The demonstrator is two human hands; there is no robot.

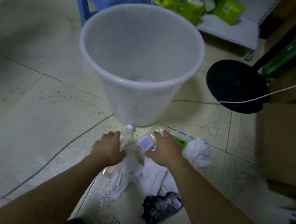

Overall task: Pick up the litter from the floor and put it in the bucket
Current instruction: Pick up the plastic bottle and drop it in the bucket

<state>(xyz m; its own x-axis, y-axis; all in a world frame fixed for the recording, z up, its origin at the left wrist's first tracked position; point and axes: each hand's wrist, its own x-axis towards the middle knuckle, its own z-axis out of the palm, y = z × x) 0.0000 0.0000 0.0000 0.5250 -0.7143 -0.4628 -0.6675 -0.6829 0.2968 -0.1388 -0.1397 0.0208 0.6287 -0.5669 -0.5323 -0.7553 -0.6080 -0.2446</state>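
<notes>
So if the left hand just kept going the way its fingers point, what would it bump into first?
Probably the small clear bottle right at the left hand's fingertips; it may already be touching it. Beyond that stands the white bucket. Depth is hard to judge from this one view.

No text, brand or number can be read anywhere. The green packs point(193, 3) at far right carry white patches, perhaps labels, but blur hides any letters. The bottle point(126, 137) near the bucket point(137, 84) shows a red mark, too small to read.
</notes>
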